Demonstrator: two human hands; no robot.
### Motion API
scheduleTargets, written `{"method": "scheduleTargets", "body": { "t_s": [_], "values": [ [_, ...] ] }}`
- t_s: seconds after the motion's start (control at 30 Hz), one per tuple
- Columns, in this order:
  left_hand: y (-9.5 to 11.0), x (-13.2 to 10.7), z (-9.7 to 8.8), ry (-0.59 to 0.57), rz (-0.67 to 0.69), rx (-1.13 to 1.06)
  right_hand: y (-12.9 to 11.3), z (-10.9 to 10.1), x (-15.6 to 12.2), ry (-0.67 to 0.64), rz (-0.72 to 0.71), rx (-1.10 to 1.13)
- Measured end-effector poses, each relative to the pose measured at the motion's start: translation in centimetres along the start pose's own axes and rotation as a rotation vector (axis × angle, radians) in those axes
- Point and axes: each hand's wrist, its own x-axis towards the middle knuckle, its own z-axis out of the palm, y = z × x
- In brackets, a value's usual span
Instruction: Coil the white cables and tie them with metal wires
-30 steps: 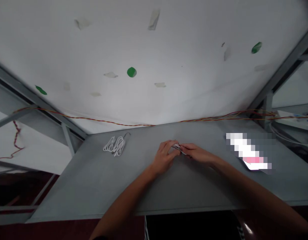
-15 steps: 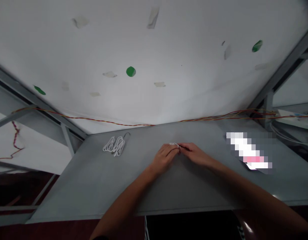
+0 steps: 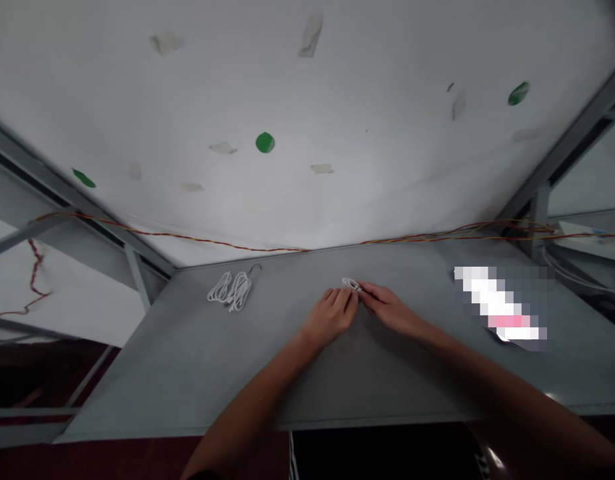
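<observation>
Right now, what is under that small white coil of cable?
The small white coil of cable sits on the grey table top. The surface directly beneath is covered by the coil; the left hand and right hand hide its near edge.

No legible text, label, brand or number anywhere, the pixelated patch (image 3: 502, 307) on the grey table (image 3: 187, 373) included.

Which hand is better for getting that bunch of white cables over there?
Probably the left: the left hand lies closer to the looped white cable bundle, while the right hand is farther off, past the small white coil.
</observation>
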Motion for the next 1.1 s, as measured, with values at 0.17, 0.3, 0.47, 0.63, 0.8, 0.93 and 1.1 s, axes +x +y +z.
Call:
{"method": "scheduleTargets", "body": {
  "t_s": [0.17, 0.3, 0.47, 0.63, 0.8, 0.93, 1.1],
  "values": [
    [0.5, 0.2, 0.1, 0.025, -0.049, 0.045, 0.1, 0.3, -0.1, 0.062, -0.008, -0.025],
    [0.7, 0.4, 0.1, -0.017, -0.052, 0.043, 0.4, 0.4, 0.0, 0.098, -0.014, 0.017],
    [0.6, 0.7, -0.5, -0.017, -0.023, 0.123, 0.8, 0.5, 0.2, 0.044, 0.041, 0.125],
    [0.5, 0.6, -0.7, -0.007, -0.050, 0.159, 0.8, 0.8, 0.0, 0.098, 0.005, 0.012],
    [0.8, 0.2, 0.4, 0.015, -0.146, 0.059, 1.0, 1.6, -0.3, 0.289, -0.211, -0.121],
    [0.9, 0.5, 1.0, 0.181, -0.370, -0.315, 1.2, 2.3, -0.8, 0.363, -0.293, -0.203],
    [0.9, 1.4, -0.3, 0.144, -0.797, -1.073, 1.0, 2.3, -1.3, 0.345, -0.471, -0.284]
  ]
}}
